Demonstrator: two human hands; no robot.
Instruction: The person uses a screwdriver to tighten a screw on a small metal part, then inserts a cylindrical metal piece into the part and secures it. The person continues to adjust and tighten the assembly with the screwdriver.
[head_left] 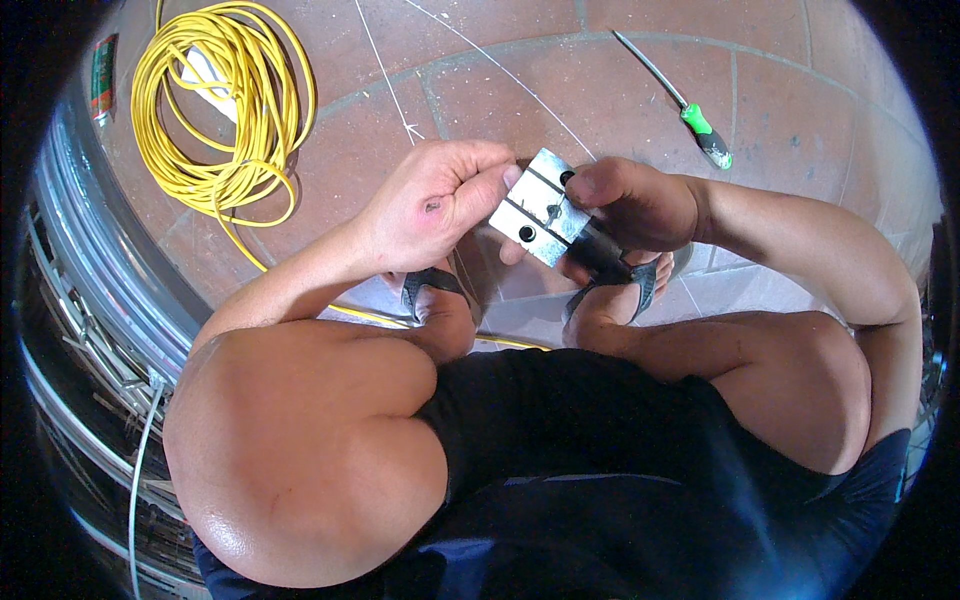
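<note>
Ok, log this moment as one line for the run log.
left hand: grips metal block | right hand: grips same block | floor: screwdriver, yellow cable coil

A coiled yellow cable (225, 105) and a green-handled screwdriver (690, 108) lie on the tiled floor (480, 90).

The person wears dark, near-black shorts with a blue sheen (600, 470) that fill the lower middle of the head view, and both knees and thighs below the hem are bare. Both forearms are bare too, with no sleeves, watch or gloves on the left hand (430, 205) or the right hand (640, 205); the left hand shows a small reddish mark on its back. On the feet are dark flip-flops with grey straps, the left one (430, 290) and the right one (625, 285) each crossing bare toes.
</note>
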